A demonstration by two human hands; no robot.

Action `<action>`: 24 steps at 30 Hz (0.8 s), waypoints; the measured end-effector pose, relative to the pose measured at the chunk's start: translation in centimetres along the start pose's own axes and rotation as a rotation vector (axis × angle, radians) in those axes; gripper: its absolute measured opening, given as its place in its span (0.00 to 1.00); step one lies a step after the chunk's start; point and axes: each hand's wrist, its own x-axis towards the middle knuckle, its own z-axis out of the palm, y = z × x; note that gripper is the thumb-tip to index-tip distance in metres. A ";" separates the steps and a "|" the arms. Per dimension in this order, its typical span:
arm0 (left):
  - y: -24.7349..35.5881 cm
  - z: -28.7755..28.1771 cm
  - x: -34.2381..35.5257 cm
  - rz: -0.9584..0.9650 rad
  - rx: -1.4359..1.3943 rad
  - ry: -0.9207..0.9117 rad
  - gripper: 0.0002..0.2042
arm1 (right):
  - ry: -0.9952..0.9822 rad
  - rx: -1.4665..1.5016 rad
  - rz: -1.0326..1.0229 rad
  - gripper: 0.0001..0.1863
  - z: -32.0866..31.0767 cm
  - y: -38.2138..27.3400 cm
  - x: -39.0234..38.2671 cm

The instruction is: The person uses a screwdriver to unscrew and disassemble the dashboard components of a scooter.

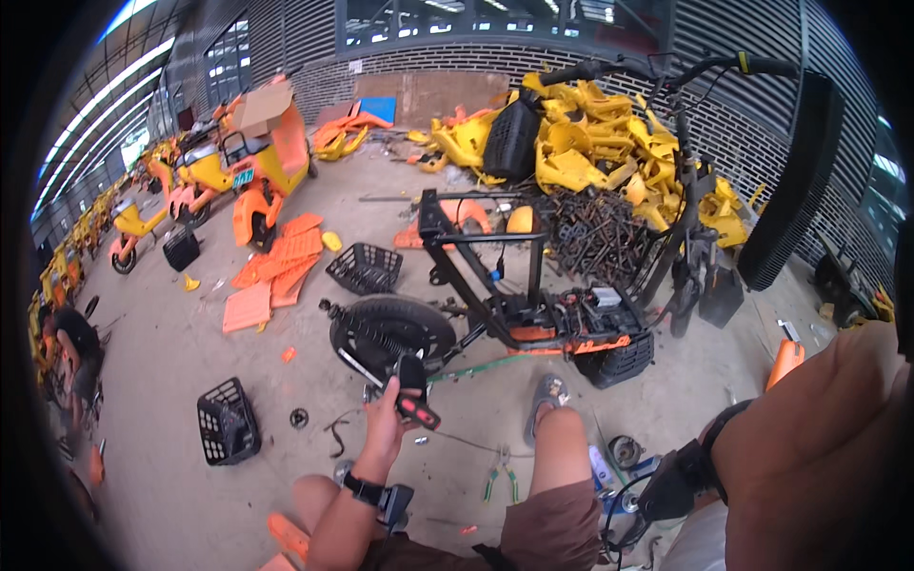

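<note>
Bare right arm (819, 447), grip can't tell | left grip (383, 415) clamped on rounded black-red handle (419, 412)

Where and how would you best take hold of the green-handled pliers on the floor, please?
Probably by the two green handles of the pliers, reaching down from above on the person's own side: they seem to lie flat, handles spread toward the person, with the metal head pointing away.
</note>
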 end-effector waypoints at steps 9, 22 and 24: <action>-0.2 0.5 -3.8 -0.072 0.017 0.051 0.24 | -0.013 -0.114 -0.096 0.14 -3.6 -2.6 2.0; -2.4 -3.3 -1.4 -0.040 0.041 0.175 0.26 | -0.112 -0.017 -0.097 0.14 -0.9 1.5 3.7; 1.9 -1.1 -4.1 0.015 0.065 0.093 0.25 | -0.112 0.011 -0.127 0.13 -1.3 0.5 4.3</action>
